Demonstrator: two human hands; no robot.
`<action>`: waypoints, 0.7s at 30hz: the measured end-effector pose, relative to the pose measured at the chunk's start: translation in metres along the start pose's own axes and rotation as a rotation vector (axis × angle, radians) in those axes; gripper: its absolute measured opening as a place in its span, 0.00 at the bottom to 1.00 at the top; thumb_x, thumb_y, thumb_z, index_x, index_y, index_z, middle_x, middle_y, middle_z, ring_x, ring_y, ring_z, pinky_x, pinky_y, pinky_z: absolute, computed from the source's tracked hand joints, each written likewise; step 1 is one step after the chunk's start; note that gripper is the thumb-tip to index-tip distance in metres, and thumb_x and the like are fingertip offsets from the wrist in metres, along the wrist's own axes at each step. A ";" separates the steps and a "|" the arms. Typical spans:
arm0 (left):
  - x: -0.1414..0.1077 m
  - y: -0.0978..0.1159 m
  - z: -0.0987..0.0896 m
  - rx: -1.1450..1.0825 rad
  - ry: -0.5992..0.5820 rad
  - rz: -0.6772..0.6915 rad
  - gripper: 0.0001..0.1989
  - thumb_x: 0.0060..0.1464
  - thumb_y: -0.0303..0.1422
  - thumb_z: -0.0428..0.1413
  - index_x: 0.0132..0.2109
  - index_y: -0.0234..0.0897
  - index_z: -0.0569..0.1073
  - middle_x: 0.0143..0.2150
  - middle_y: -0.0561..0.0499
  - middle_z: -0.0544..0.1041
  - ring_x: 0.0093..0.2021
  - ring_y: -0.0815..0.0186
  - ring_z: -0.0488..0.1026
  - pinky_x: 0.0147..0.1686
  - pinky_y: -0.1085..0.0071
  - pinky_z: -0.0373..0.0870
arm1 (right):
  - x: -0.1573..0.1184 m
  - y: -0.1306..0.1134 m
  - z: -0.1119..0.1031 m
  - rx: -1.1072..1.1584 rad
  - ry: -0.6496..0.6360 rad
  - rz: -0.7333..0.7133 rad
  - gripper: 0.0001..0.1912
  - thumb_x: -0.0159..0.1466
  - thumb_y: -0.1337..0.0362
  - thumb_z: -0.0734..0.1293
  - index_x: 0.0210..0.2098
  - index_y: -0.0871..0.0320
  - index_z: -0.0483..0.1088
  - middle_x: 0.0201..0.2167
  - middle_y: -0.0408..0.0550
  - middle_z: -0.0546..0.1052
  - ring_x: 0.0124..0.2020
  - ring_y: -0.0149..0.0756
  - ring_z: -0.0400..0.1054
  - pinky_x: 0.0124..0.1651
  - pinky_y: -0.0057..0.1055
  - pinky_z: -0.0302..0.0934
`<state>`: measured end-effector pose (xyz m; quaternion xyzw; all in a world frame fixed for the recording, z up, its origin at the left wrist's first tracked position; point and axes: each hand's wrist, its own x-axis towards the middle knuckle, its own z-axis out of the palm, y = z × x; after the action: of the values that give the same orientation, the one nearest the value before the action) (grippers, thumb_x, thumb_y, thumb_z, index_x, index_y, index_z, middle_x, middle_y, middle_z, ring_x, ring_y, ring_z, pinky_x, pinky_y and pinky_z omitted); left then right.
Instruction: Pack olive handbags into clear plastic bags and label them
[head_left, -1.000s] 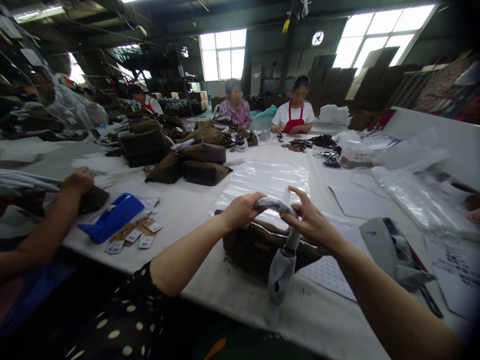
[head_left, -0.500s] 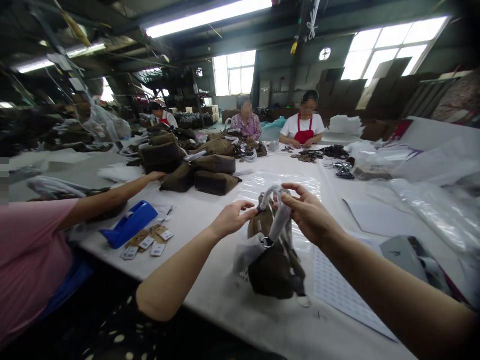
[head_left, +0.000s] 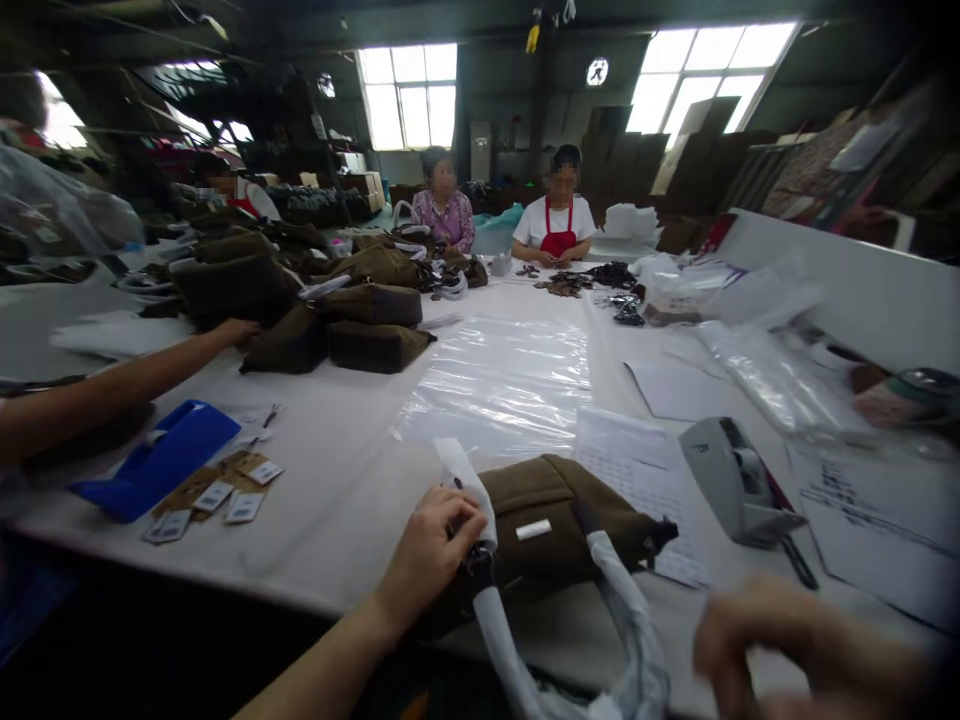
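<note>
My left hand (head_left: pixel 427 565) is clamped on the wrapped bag strap (head_left: pixel 501 645) beside its clasp, while my blurred right hand (head_left: pixel 795 645) hangs loose, clear of it. The olive canvas bag (head_left: pixel 559 510) lies at six o'clock on the table (head_left: pixel 315 540).

Bag (head_left: pixel 570 510) on table (head_left: pixel 315 540) (more bags (head_left: pixel 373 305) behind)

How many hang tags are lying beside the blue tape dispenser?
4 hang tags, on the white table beside the blue tape dispenser: one leftmost, one just behind it, one to the right, one farthest back. Others may be hidden underneath.
</note>
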<state>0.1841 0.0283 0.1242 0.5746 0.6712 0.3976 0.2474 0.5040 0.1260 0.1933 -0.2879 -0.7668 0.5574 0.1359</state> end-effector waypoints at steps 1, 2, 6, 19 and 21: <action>-0.007 0.001 0.008 0.023 0.069 -0.018 0.08 0.53 0.37 0.54 0.36 0.39 0.73 0.45 0.47 0.72 0.50 0.59 0.66 0.54 0.61 0.61 | 0.001 0.012 -0.014 0.035 0.142 0.087 0.17 0.57 0.46 0.65 0.38 0.49 0.74 0.34 0.47 0.78 0.35 0.39 0.72 0.43 0.35 0.68; -0.014 0.001 0.016 0.045 0.147 -0.051 0.10 0.50 0.37 0.56 0.40 0.38 0.72 0.50 0.46 0.69 0.55 0.56 0.62 0.57 0.58 0.57 | 0.004 0.025 -0.025 0.062 0.325 0.179 0.20 0.59 0.45 0.62 0.44 0.49 0.72 0.43 0.50 0.76 0.44 0.42 0.70 0.48 0.38 0.66; -0.030 -0.012 0.031 -0.150 0.260 -0.383 0.35 0.45 0.43 0.59 0.58 0.36 0.59 0.64 0.40 0.53 0.64 0.50 0.50 0.61 0.52 0.50 | 0.037 0.077 -0.023 0.124 0.414 0.577 0.33 0.57 0.43 0.63 0.57 0.53 0.59 0.56 0.57 0.66 0.52 0.51 0.65 0.52 0.50 0.62; 0.018 -0.020 -0.016 -0.772 -0.105 -0.654 0.31 0.46 0.53 0.56 0.49 0.33 0.70 0.40 0.43 0.77 0.42 0.56 0.74 0.44 0.63 0.69 | 0.103 0.066 -0.008 0.352 0.291 0.438 0.26 0.55 0.50 0.69 0.49 0.55 0.67 0.40 0.50 0.76 0.39 0.40 0.72 0.36 0.31 0.70; 0.006 -0.015 -0.018 -0.959 -0.188 -0.811 0.34 0.47 0.56 0.53 0.49 0.29 0.70 0.39 0.41 0.77 0.42 0.54 0.74 0.45 0.61 0.70 | 0.110 0.048 -0.027 0.474 0.240 0.431 0.27 0.59 0.45 0.63 0.52 0.55 0.65 0.36 0.50 0.77 0.34 0.40 0.73 0.34 0.33 0.69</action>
<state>0.1599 0.0290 0.1231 0.1324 0.5582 0.4768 0.6660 0.4442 0.2225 0.1455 -0.4671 -0.5160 0.6982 0.1675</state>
